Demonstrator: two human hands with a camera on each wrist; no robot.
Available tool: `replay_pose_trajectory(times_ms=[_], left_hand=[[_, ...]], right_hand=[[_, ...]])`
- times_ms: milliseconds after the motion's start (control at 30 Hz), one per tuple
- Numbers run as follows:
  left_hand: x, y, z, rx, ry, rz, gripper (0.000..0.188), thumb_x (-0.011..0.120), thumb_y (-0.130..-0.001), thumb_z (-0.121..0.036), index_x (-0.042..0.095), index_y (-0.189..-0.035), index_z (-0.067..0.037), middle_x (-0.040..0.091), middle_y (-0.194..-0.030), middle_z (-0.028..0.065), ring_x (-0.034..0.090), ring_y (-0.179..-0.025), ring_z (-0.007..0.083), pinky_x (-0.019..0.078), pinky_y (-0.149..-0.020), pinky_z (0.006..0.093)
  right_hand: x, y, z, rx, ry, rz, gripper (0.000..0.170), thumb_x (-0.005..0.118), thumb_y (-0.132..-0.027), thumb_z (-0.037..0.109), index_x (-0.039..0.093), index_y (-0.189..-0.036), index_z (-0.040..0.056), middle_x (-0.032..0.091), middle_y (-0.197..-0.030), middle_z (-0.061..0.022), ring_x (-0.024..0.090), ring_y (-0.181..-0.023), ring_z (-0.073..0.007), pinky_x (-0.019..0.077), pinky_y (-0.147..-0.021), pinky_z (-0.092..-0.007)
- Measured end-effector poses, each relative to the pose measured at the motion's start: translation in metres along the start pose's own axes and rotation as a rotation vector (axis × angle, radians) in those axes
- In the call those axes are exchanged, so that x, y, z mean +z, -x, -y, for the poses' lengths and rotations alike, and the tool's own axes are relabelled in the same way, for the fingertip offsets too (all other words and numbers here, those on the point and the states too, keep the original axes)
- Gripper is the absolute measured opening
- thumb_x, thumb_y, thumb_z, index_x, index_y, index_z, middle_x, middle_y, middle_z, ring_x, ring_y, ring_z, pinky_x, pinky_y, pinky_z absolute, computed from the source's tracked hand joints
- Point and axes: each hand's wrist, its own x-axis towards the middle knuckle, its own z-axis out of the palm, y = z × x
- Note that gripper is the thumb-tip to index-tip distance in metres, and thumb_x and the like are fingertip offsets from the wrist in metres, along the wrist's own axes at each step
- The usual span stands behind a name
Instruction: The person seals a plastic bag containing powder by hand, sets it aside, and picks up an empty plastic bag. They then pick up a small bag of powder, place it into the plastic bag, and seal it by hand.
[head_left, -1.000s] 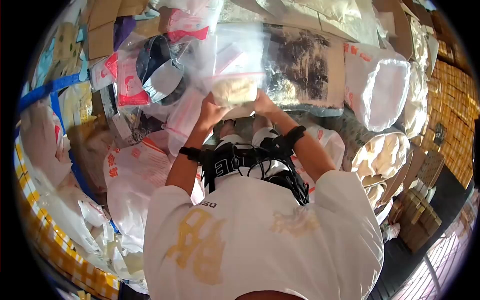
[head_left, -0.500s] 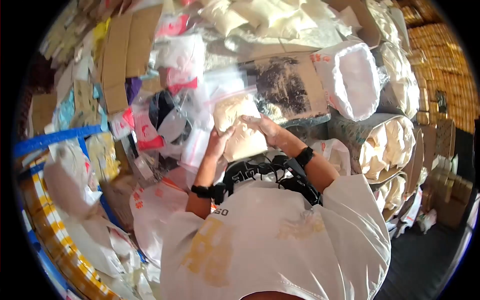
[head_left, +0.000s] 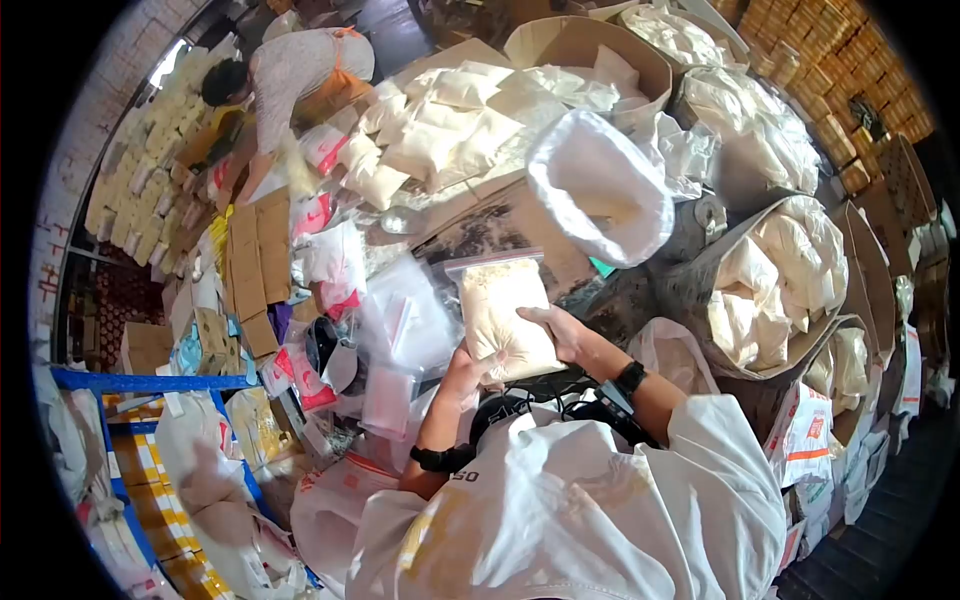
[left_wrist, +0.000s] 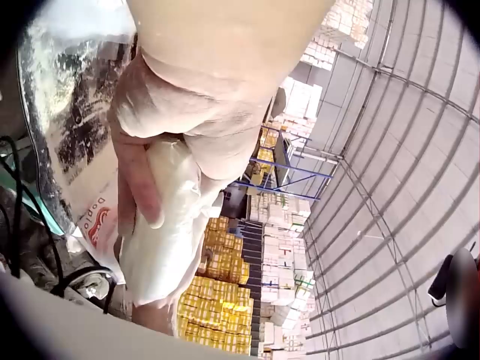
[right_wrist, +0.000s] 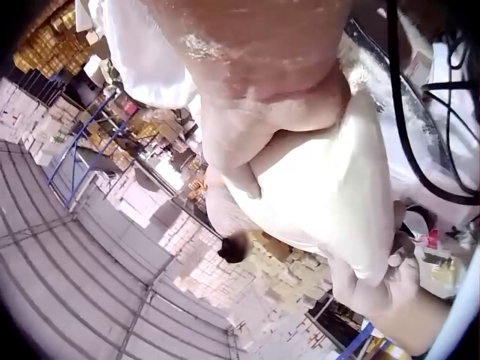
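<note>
A clear zip bag of pale powder (head_left: 508, 315) is held between both hands in front of the body, its pink-edged zip strip at the far end. The left hand (head_left: 466, 378) grips its near left corner; in the left wrist view that hand (left_wrist: 187, 127) has fingers curled round the bag (left_wrist: 166, 232). At the right edge, the right hand (head_left: 556, 332) holds on with the thumb on top. The right wrist view shows the right hand (right_wrist: 262, 120) gripping the full bag (right_wrist: 322, 187), with the other hand at its far end.
Flat empty bags (head_left: 405, 315) lie left of the held bag. Beyond stands a white-lined open sack (head_left: 600, 190). Filled bags (head_left: 450, 130) are piled further back, and a box of filled bags (head_left: 775, 290) stands right. Another person (head_left: 305, 80) bends over at the back left.
The bag has come closer to the body and been turned so its broad face shows, with the hands moving from its sides to its lower edges. The head view has shifted, revealing the other person.
</note>
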Motion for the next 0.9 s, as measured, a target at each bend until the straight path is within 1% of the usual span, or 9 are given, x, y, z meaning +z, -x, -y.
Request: replay_pose_trajectory(times_ms=[67, 233, 267, 300, 367, 433, 533, 733, 900], left_hand=[[0.038, -0.012, -0.001, 0.011, -0.116, 0.032, 0.046, 0.071, -0.087, -0.009, 0.053, -0.129, -0.007, 0.067, -0.105, 0.0044, 0.068, -0.078, 0.0112, 0.0523, -0.044, 0.0203], [0.1, -0.039, 0.023, 0.182, -0.284, 0.026, 0.046, 0.075, -0.084, -0.011, 0.055, -0.124, -0.001, 0.068, -0.103, 0.0067, 0.066, -0.079, 0.011, 0.054, -0.053, 0.023], [0.096, -0.053, 0.039, 0.319, -0.466, -0.003, 0.051, 0.079, -0.081, -0.013, 0.054, -0.123, 0.001, 0.068, -0.106, 0.0087, 0.066, -0.082, 0.0136, 0.0566, -0.065, 0.027], [0.119, -0.041, 0.016, 0.261, -0.589, -0.064, 0.055, 0.082, -0.079, -0.014, 0.054, -0.124, 0.003, 0.068, -0.108, 0.0108, 0.067, -0.087, 0.0166, 0.0564, -0.075, 0.0293], [0.142, -0.036, 0.004, 0.09, -0.472, -0.049, 0.055, 0.083, -0.078, -0.014, 0.056, -0.121, 0.006, 0.069, -0.107, 0.012, 0.068, -0.09, 0.0168, 0.0562, -0.078, 0.0309], [0.138, -0.052, 0.018, 0.052, -0.378, 0.068, 0.043, 0.079, -0.083, -0.014, 0.06, -0.117, 0.003, 0.069, -0.102, 0.0083, 0.069, -0.084, 0.0157, 0.059, -0.066, 0.0278], [0.15, -0.062, 0.002, -0.008, -0.386, 0.14, 0.035, 0.076, -0.085, -0.012, 0.061, -0.113, 0.005, 0.069, -0.101, 0.0089, 0.069, -0.083, 0.0146, 0.0591, -0.069, 0.027], [0.182, -0.076, -0.015, 0.121, -0.284, 0.342, 0.032, 0.069, -0.09, -0.006, 0.06, -0.119, 0.004, 0.069, -0.104, 0.0088, 0.068, -0.087, 0.0124, 0.0593, -0.07, 0.0255], [0.183, -0.096, -0.022, 0.142, -0.26, 0.344, 0.03, 0.066, -0.091, -0.004, 0.059, -0.119, 0.005, 0.071, -0.097, 0.0101, 0.07, -0.083, 0.0156, 0.0581, -0.067, 0.0244]], right_hand=[[-0.021, 0.039, 0.017, 0.012, 0.01, -0.036, 0.056, 0.066, -0.09, 0.013, 0.044, -0.139, -0.0009, 0.06, -0.128, -0.0174, 0.062, -0.115, -0.0293, 0.0522, -0.098, -0.0461], [-0.072, 0.092, 0.029, -0.113, -0.056, -0.046, 0.051, 0.066, -0.09, 0.01, 0.047, -0.137, -0.0011, 0.061, -0.126, -0.0159, 0.063, -0.114, -0.0287, 0.0518, -0.098, -0.0447], [-0.082, 0.097, 0.027, -0.143, -0.081, -0.063, 0.051, 0.065, -0.09, 0.009, 0.048, -0.137, -0.001, 0.061, -0.126, -0.0157, 0.063, -0.113, -0.0284, 0.0519, -0.098, -0.0445], [-0.09, 0.104, 0.028, -0.178, -0.104, -0.085, 0.05, 0.065, -0.091, 0.009, 0.048, -0.136, -0.001, 0.061, -0.126, -0.0155, 0.063, -0.113, -0.0282, 0.0521, -0.097, -0.0443], [-0.094, 0.115, 0.034, -0.247, -0.102, -0.137, 0.05, 0.064, -0.091, 0.008, 0.048, -0.137, -0.0008, 0.061, -0.127, -0.0144, 0.063, -0.113, -0.027, 0.052, -0.097, -0.0427], [-0.098, 0.125, 0.038, -0.312, -0.157, -0.088, 0.05, 0.063, -0.091, 0.007, 0.047, -0.138, -0.0006, 0.061, -0.128, -0.0146, 0.062, -0.114, -0.0275, 0.0507, -0.099, -0.043], [-0.102, 0.141, 0.042, -0.372, -0.222, -0.099, 0.051, 0.06, -0.092, 0.009, 0.044, -0.14, -0.0002, 0.059, -0.131, -0.0165, 0.06, -0.118, -0.0289, 0.048, -0.102, -0.0448], [-0.114, 0.169, 0.064, -0.5, -0.321, -0.153, 0.062, 0.063, -0.086, 0.023, 0.044, -0.14, -0.0001, 0.058, -0.133, -0.0187, 0.058, -0.12, -0.034, 0.0415, -0.107, -0.0501], [-0.129, 0.189, 0.079, -0.616, -0.359, -0.258, 0.06, 0.062, -0.086, 0.025, 0.046, -0.139, 0.0011, 0.058, -0.133, -0.0187, 0.058, -0.12, -0.0345, 0.0424, -0.107, -0.0505]])
